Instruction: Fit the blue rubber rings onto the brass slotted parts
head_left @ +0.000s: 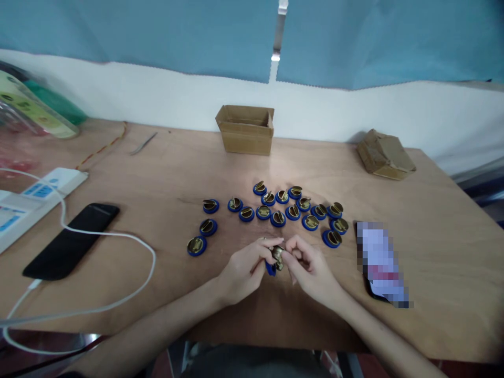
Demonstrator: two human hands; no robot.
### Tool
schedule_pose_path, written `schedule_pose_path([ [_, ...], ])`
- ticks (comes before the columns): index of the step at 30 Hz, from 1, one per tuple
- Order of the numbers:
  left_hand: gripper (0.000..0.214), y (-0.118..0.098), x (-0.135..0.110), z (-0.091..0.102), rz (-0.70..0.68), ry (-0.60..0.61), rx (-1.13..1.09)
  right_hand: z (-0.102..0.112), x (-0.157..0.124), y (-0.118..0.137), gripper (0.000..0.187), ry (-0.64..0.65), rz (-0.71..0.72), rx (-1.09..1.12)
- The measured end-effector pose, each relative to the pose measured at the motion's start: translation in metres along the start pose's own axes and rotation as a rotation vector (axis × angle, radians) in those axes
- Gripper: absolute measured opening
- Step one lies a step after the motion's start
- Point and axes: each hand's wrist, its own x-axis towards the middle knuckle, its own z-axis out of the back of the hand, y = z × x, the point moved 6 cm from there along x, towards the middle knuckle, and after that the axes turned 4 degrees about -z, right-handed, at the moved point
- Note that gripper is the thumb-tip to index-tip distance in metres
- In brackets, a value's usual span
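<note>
In the head view, a round badge (pixel 278 257) with a brass-coloured back and a blue rim is held up over the near part of the table. My left hand (pixel 246 270) pinches it from the left, fingers curled round its edge. From the other side, the thumb and bent fingers of my right hand (pixel 313 270) close on its metal back. The fingers partly hide the piece. Beyond my hands lie several similar blue-rimmed badges (pixel 277 218), brass backs and pins facing up. Two more, one a badge (pixel 197 245), lie nearest my left forearm.
A cardboard box (pixel 248 140) with its top open stands by the wall, and a crumpled carton (pixel 386 155) is at back right. One phone (pixel 380 262) lies right. Left are a black phone (pixel 73 241), white cable (pixel 151 262), power strip (pixel 59 181) and tweezers (pixel 144 143).
</note>
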Motion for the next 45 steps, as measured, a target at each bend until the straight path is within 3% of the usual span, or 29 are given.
schedule_pose_path([
  [45,0.027,-0.0030,0.0022,0.0013,-0.027,0.006,0.016,-0.0002,0.0002,-0.0022,0.027,0.005,0.012,-0.008],
])
